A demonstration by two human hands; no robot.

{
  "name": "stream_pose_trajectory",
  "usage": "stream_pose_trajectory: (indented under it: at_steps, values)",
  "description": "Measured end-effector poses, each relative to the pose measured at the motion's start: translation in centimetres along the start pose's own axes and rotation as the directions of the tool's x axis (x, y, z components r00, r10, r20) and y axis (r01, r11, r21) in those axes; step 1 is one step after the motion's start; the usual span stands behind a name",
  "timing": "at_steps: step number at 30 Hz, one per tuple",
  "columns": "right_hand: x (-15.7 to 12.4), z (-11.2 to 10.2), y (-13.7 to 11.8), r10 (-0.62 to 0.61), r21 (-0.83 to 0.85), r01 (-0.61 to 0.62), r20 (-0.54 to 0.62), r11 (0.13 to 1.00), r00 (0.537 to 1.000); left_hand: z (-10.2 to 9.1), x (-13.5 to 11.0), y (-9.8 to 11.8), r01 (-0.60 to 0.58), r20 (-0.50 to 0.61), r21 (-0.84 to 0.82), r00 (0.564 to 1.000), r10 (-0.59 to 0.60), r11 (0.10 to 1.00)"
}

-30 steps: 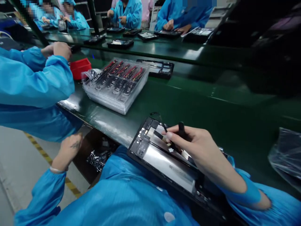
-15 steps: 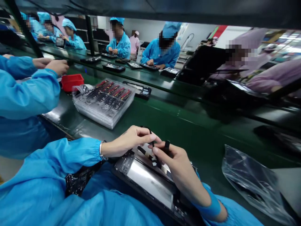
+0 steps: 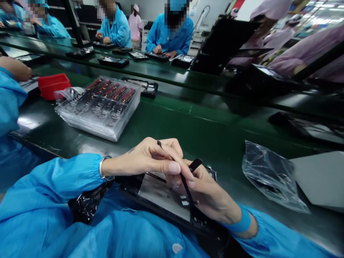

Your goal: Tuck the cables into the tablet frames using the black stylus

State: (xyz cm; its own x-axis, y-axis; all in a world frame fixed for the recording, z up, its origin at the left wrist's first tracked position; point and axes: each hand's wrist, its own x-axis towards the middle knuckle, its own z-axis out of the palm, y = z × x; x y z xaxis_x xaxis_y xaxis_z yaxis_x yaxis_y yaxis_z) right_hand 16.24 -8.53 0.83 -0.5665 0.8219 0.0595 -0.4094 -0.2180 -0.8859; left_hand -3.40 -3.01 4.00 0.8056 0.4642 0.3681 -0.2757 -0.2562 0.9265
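Note:
Thumb and fingers of my left hand (image 3: 154,157) are closed on a thin black ribbon cable (image 3: 186,188), above an open device housing (image 3: 166,195). One small end of the cable pokes out over the left fingers, and a longer part hangs down with small white tabs near it. My right hand (image 3: 208,191) is pinched against the same cable, its fingertips touching those of the left. A wider black strip (image 3: 195,165) sticks up from the right fingers; whether it belongs to the cable I cannot tell. Beneath both hands, the tablet-like black housing shows a flat grey plate and lies tilted by my lap.
Stacked clear trays (image 3: 99,109) of small parts with red wires stand at the left, beside a red bin (image 3: 54,86). A clear plastic bag (image 3: 271,175) and a grey-white panel (image 3: 319,177) lie right. A co-worker's sleeve (image 3: 10,100) is at far left.
My view has shifted right and slightly down. Both hands have drawn closer together over the housing, and the cable now slants down between them, with more of the grey plate showing.

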Motion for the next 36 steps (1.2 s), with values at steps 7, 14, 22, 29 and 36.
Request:
stream_pose_trajectory:
  at_steps: [7, 14, 22, 29, 36]
  values:
    - [-0.7, -0.3, 0.3, 0.023, -0.019, -0.022, 0.027, 1.0, 0.999, 0.0, 0.7, 0.3, 0.005, 0.056, -0.034, 0.998, -0.003, 0.999]
    - [-0.9, -0.1, 0.2, 0.027, -0.024, -0.027, 0.022, 0.999, 0.999, 0.3, 1.1, 0.6, 0.031, 0.08, -0.062, 0.996, -0.026, 0.998]
    - [-2.9, -2.7, -3.0, -0.282, -0.838, 0.078, -0.093, 0.54, 0.955, -1.7, 0.2, -1.0, 0.272, 0.036, 0.002, 0.962, -0.272, 0.962]
    - [-4.8, -6.4, -2.9, -0.262, -0.997, -0.06, -0.069, 0.043, 0.963, -3.7, -1.2, -2.2, 0.318, -0.124, 0.26, 0.947, -0.295, 0.912]
    - [-3.9, -7.1, -2.9, -0.097, -0.984, -0.169, -0.174, 0.062, 0.98, -4.0, -0.4, -2.3, 0.296, -0.079, 0.472, 0.953, -0.294, 0.831]
